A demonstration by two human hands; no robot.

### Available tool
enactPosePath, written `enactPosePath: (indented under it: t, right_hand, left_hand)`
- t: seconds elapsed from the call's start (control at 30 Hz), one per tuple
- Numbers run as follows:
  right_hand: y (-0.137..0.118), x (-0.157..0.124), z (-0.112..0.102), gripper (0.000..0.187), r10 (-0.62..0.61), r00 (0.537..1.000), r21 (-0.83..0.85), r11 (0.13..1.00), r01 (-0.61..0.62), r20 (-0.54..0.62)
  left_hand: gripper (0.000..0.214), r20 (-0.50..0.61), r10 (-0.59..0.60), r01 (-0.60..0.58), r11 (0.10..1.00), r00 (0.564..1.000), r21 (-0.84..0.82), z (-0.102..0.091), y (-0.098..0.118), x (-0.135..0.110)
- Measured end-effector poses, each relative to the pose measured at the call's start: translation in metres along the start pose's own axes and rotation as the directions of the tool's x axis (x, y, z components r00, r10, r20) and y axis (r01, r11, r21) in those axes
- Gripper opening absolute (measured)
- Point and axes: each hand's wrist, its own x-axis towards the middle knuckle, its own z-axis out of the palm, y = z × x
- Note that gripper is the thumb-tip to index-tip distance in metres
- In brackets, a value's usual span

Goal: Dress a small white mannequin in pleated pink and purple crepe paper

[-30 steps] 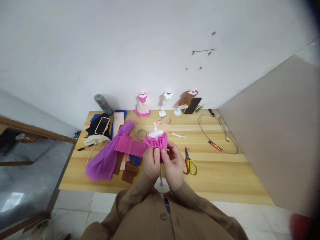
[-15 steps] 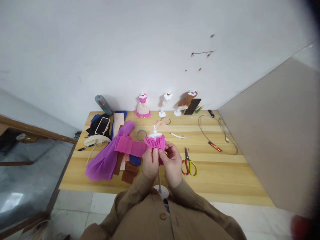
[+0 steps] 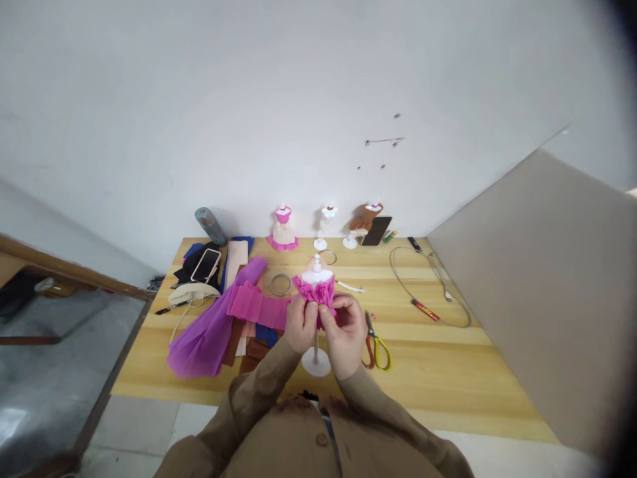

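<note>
Mannequin (image 3: 317, 275) held approx. upright btwn both hands, near surface (image 3: 468, 378) front edge; whether base (image 3: 316, 362) is rested can't be told. Pink ruffle (image 3: 326, 292) pinched at bust: L hand (image 3: 300, 325) closed on it, thumb + fingers; R hand (image 3: 347, 332) ditto, one or two fingers lifted loosely. Progress (judged): approx. midway, bust wrapped & gathered; no fastening seen, folds apparently kept by pinch only; waist hidden by hands, stem bare. Pink strip (image 3: 259, 305) runs out L behind L hand, link to ruffle unclear. Room: L crowded w/ purple cloth (image 3: 213, 325); rear bounded by other mannequins (image 3: 329, 212); scissors (image 3: 378, 345) just beside R hand, most open room past them, twd partition (image 3: 547, 285).
</note>
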Motion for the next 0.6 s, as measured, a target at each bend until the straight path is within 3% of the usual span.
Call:
enactPosePath:
  t: [0.13, 0.33, 0.6]
  right_hand:
    - [-0.007, 0.007, -0.001, 0.019, -0.064, 0.998, 0.04, 0.997, 0.064, 0.006]
    - [-0.014, 0.011, -0.005, 0.005, -0.134, 0.991, 0.004, 0.991, 0.134, 0.009]
    - [-0.021, 0.007, 0.0, 0.01, -0.111, 0.993, -0.006, 0.994, 0.111, -0.045]
  left_hand:
    - [0.025, 0.032, 0.089, -0.089, 0.996, 0.996, 0.005, 0.0, 0.014, 0.014]
    - [0.023, 0.029, 0.129, -0.129, 0.992, 0.991, -0.009, 0.0, 0.028, 0.023]
    - [0.024, -0.035, 0.054, -0.056, 0.998, 0.998, -0.033, 0.002, 0.029, 0.017]
